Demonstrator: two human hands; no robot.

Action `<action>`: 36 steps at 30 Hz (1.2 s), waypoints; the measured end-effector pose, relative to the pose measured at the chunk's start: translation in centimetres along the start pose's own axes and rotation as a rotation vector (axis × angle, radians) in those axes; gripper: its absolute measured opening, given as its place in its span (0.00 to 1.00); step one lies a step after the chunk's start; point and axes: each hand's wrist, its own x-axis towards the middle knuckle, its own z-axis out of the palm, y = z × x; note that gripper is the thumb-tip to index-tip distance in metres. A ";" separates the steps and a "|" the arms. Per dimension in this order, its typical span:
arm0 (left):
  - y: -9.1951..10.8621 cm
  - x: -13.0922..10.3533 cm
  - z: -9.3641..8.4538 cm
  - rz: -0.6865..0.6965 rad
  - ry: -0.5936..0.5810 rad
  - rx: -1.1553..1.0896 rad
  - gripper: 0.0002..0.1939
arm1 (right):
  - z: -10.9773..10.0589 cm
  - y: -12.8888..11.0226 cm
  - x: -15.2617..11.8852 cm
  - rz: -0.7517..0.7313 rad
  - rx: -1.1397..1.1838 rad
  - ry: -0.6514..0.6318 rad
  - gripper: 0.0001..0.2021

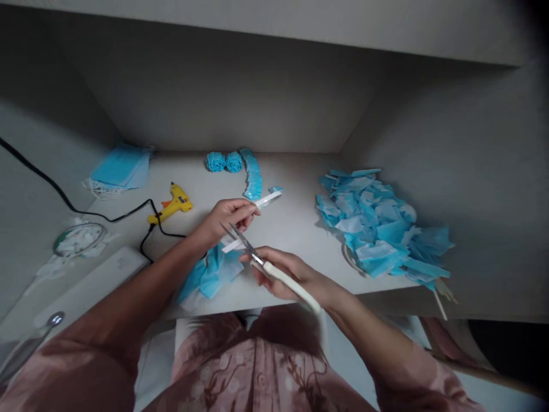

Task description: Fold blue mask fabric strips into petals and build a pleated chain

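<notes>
My left hand [234, 217] is closed in a pinch on a narrow white strip [269, 199] with a bit of blue at its far end. My right hand [285, 273] grips white-handled scissors [291, 280], blades apart and pointing up and left. A short white piece [232, 246] lies by the blades; whether the scissors touch it I cannot tell. Below my hands sit loose blue and white fabric scraps [210, 274]. Beyond them, two blue rosettes [225, 162] rest beside a curved, ruffled blue strip [252, 174].
A yellow glue gun [172, 205] with a black cord lies at left, near stacked blue face masks [122, 167]. A dish of white scraps [80, 239] stands nearer. At right is a large heap of cut blue pieces [381, 223]. Walls and an overhead shelf [274, 20] enclose the desk.
</notes>
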 end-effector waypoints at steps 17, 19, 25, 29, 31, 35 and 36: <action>-0.7 0.0 0.1 -0.046 -0.140 -0.109 0.26 | -2.5 0.5 -1.3 -0.063 0.248 0.105 0.31; -0.5 -0.2 0.3 -0.062 -0.164 -0.081 0.27 | -2.4 0.2 -1.1 -0.053 0.246 0.122 0.31; -0.7 -0.4 0.4 -0.075 -0.224 -0.043 0.24 | -2.5 0.0 -0.5 -0.048 0.273 0.135 0.31; -1.0 -0.4 0.3 -0.079 -0.237 -0.039 0.19 | -2.4 0.2 -0.3 -0.056 0.311 0.141 0.30; -1.0 -0.4 0.4 -0.080 -0.235 -0.045 0.18 | -2.4 0.3 -0.2 -0.059 0.332 0.145 0.28; -1.0 -0.4 0.4 -0.074 -0.232 -0.066 0.16 | -2.3 0.6 0.0 -0.019 0.387 0.169 0.28; -1.0 -0.4 0.3 -0.064 -0.233 -0.080 0.15 | -2.3 0.6 0.0 0.001 0.407 0.171 0.28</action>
